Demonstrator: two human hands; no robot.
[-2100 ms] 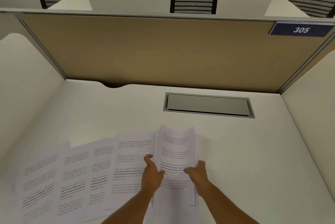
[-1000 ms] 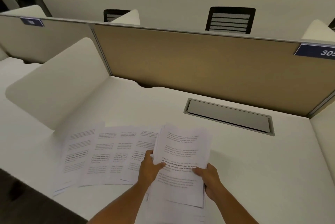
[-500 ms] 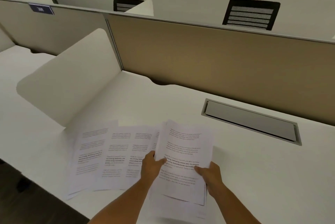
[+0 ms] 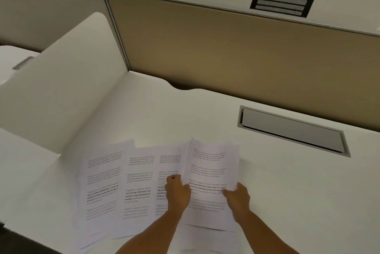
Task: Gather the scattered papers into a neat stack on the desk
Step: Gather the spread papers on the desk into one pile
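On the desk (image 4: 287, 181), both hands (image 4: 207, 194) hold a small stack (image 4: 211, 171); loose papers (image 4: 123, 181) lie just left, nearest the left hand (image 4: 177, 192).

White desk (image 4: 287, 181): printed sheets (image 4: 123, 183) fanned overlapping front-left; grey cable hatch (image 4: 292, 130) recessed back-right
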